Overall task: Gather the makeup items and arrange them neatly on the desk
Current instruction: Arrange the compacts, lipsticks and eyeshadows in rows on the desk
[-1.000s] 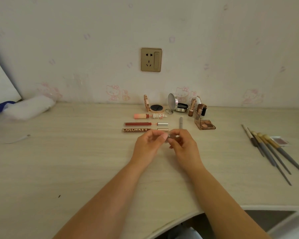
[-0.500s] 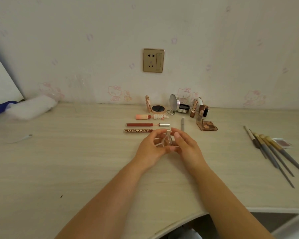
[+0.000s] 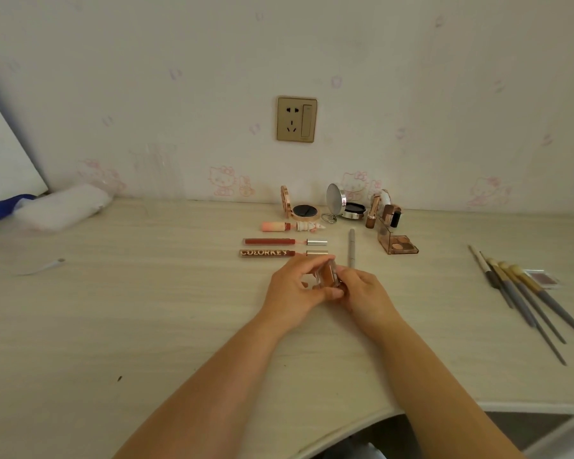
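1. Both hands met over the middle of the desk (image 3: 146, 326), the left hand (image 3: 294, 293) and right hand (image 3: 362, 294) together grasping a small clear case (image 3: 325, 276) with a brown fill.
2. The case was held just off the desk, between the fingertips, directly in front of the row of lip glosses (image 3: 284, 246).
3. A grey pencil (image 3: 351, 246) lay just beyond the right hand.
4. Two open compacts (image 3: 304, 210) and an eyeshadow palette (image 3: 400, 246) sat near the wall.
5. Brushes (image 3: 524, 293) lay well apart, far right, beside a small pan (image 3: 544, 278).
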Available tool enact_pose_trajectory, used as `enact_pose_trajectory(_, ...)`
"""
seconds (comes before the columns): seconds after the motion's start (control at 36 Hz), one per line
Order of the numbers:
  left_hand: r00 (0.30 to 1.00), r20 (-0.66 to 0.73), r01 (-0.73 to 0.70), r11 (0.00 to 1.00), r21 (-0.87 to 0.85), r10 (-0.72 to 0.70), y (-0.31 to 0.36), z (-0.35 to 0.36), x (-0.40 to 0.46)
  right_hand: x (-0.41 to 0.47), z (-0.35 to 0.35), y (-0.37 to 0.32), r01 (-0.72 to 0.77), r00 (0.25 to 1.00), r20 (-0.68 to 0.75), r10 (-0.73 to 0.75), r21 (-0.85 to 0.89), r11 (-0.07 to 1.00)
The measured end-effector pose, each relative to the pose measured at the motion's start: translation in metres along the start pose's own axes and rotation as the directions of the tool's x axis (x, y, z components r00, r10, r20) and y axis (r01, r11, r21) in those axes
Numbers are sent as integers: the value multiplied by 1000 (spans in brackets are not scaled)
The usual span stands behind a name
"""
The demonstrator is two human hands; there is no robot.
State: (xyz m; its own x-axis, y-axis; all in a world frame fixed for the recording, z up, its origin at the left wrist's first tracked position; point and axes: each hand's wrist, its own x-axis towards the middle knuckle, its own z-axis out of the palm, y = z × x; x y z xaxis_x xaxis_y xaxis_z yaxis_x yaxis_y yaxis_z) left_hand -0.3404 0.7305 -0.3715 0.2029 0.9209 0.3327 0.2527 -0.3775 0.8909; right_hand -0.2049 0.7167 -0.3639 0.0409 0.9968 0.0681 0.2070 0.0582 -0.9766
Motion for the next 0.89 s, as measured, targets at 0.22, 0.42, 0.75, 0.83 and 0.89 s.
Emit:
enact_pose_trajectory(0.22, 1000, -15, 22, 996, -83, -23, -1, -2, 2, 2, -2, 0, -30, 999, 47, 23, 156, 987)
enact_pose_trajectory(0.42, 993, -17, 110, 961, -253, -118, -3, -6, 5, 7, -2, 4, -102, 994, 18, 108, 496, 862)
enact_pose_trajectory(0.75, 987, -10, 146, 911, -386, -163, -5, -10, 5, 7, -7, 8, -55, 998, 58, 40, 293, 955)
enact_pose_trajectory(0.83, 989, 0, 142, 936, -322, -150, -5, -16, 6, 6, -9, 11, 5, 998, 69, -13, 110, 994)
enact_pose_trajectory(0.89, 990, 6, 137, 955, -263, -140, -7, -24, 6, 9, -8, 10, 25, 997, 74, -24, -22, 999)
